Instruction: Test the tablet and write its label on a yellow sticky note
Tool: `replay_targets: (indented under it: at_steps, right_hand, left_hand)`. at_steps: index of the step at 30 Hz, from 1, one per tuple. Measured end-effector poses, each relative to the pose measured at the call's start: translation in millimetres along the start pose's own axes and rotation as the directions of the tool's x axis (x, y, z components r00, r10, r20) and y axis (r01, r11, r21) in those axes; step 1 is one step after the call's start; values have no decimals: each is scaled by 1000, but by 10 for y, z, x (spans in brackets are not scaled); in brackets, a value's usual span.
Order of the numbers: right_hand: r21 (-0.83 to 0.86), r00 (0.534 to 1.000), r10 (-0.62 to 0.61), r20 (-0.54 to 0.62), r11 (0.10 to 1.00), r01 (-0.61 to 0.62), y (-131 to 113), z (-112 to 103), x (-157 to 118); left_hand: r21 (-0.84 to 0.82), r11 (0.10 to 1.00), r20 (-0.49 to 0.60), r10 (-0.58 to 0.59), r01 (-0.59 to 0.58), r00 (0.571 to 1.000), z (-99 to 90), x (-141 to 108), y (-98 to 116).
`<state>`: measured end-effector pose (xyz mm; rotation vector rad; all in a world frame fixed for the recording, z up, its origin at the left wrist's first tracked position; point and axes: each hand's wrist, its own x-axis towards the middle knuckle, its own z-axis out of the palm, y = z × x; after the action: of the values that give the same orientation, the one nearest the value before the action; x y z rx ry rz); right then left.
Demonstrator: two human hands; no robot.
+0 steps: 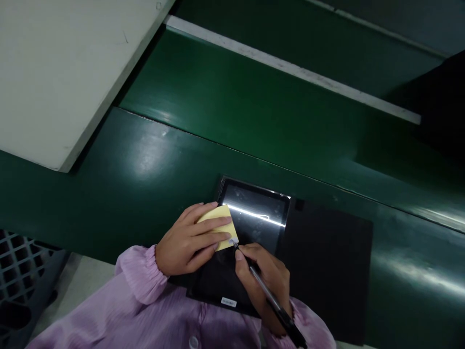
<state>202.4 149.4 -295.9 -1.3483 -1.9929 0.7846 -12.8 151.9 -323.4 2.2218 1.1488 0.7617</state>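
The yellow note [221, 213] lies over the left edge of the tablet [263, 232], about midway along it. It is under the left hand [187, 242], whose fingers are stretched out and slightly parted, laid across its face; I cannot tell whether any finger reaches beneath it. At the note's corner nearest the tablet's middle is a small mark, and there the tip of the pen [267, 290] meets the paper. The right hand [263, 276] pinches that pen between thumb and fingers, over the right part of the tablet, close beside the note but apart from the left hand. A white label [228, 302] sits at the tablet's near edge, its print too small to read. Right of the tablet, a black cover [330, 266] lies flat. All around the tablet spreads the green tabletop [160, 160]. Beyond it runs a white strip [290, 68]; far left stands a pale block [72, 72], and nearer, a grey crate [22, 266].
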Motion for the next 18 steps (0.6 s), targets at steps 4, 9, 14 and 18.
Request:
replay_targets:
  at_steps: [4, 9, 14, 18]
  right_hand:
    - [-16, 1000, 16, 9, 1000, -16, -11, -19, 13]
    - [-7, 1000, 9, 18, 1000, -9, -15, -33, 10]
    - [-4, 1000, 1, 2, 1000, -1, 7, -17, -8]
    - [11, 1000, -1, 8, 1000, 1, -8, -25, -2]
  left_hand:
    - [0, 1000, -7, 8, -8, 1000, -2, 10, -3]
    - [-9, 1000, -11, 1, -1, 1000, -1, 14, 1]
    - [-16, 1000, -5, -3, 3, 1000, 6, 3, 0]
    - [-13, 1000, -9, 4, -4, 1000, 14, 3, -5]
